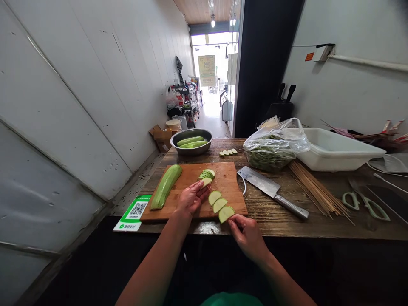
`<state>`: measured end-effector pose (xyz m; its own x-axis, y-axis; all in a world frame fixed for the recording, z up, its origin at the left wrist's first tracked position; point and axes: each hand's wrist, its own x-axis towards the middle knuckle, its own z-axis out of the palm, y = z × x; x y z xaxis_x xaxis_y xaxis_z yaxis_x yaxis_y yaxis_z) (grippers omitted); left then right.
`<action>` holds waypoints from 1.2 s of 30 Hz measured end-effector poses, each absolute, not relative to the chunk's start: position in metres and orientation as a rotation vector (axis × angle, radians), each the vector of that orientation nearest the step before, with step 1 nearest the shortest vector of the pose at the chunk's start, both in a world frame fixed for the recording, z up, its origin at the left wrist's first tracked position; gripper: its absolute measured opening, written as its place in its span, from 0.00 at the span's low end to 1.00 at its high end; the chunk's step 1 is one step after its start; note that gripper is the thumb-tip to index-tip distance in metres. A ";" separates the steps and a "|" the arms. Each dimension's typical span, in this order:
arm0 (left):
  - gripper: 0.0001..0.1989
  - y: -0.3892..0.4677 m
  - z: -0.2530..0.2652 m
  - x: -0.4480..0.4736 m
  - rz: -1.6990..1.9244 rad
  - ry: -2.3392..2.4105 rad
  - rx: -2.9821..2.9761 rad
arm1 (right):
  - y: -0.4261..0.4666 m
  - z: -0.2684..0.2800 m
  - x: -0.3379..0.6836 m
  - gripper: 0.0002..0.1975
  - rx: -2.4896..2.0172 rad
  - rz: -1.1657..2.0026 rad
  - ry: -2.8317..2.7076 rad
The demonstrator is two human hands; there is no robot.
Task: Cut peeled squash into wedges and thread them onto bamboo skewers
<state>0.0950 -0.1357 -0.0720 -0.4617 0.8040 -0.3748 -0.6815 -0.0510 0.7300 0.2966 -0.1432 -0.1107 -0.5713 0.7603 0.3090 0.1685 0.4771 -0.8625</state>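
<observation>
At lower center of the frame, you appear to be threading squash slices (219,205) onto a skewer (209,189); left hand (190,198) pinching another slice (206,182), right hand (247,234) closed at its lower end; straight, gentle pressure seems called for.

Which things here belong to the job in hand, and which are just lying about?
Likely part of the job:
- skewered slices
- loose slices
- whole zucchini
- board
- cleaver
- sticks

Apparently just lying about:
- QR card
- scissors
- white tub
</observation>
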 end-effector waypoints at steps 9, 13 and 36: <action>0.05 -0.136 -0.073 0.097 1.725 1.138 0.183 | -0.145 -0.110 0.296 0.12 -0.777 1.078 -2.019; 0.05 -0.136 -0.075 0.098 1.735 1.114 0.198 | -0.144 -0.111 0.294 0.12 -0.770 1.070 -2.019; 0.07 -0.125 -0.068 0.118 1.764 0.912 0.199 | -0.142 -0.111 0.293 0.13 -0.787 1.169 -1.936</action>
